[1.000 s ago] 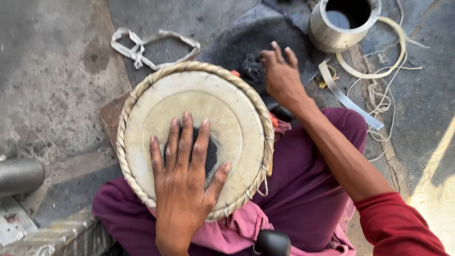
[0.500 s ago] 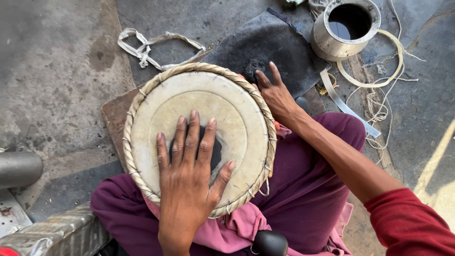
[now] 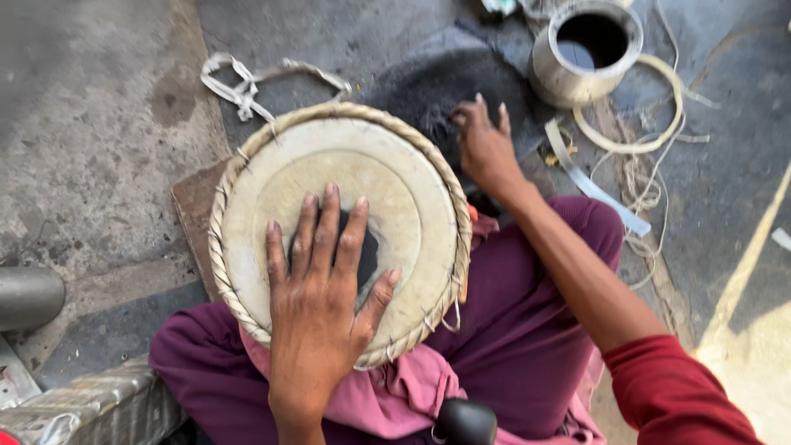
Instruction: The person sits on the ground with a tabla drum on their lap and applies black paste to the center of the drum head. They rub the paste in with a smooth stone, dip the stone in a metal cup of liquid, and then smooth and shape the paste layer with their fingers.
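The drum [image 3: 342, 231] sits skin-up in the person's lap, on the pink cloth [image 3: 387, 395] over crossed legs, so it stays put. Left hand [image 3: 325, 292] lies flat on the pale drumhead, fingers spread over the black centre patch, pinning it steady; nothing pinched there. Right hand [image 3: 486, 148] reaches beyond the braided rim to the dark powder pile [image 3: 437, 91] on the floor, fingertips drawn together in it. Metal pot [image 3: 587, 51] stands just beyond.

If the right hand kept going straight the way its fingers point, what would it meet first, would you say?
The right hand already has its fingertips in the black powder heaped on the dark sheet. Going on, it would likely just push through more powder; the metal pot sits off to the side.
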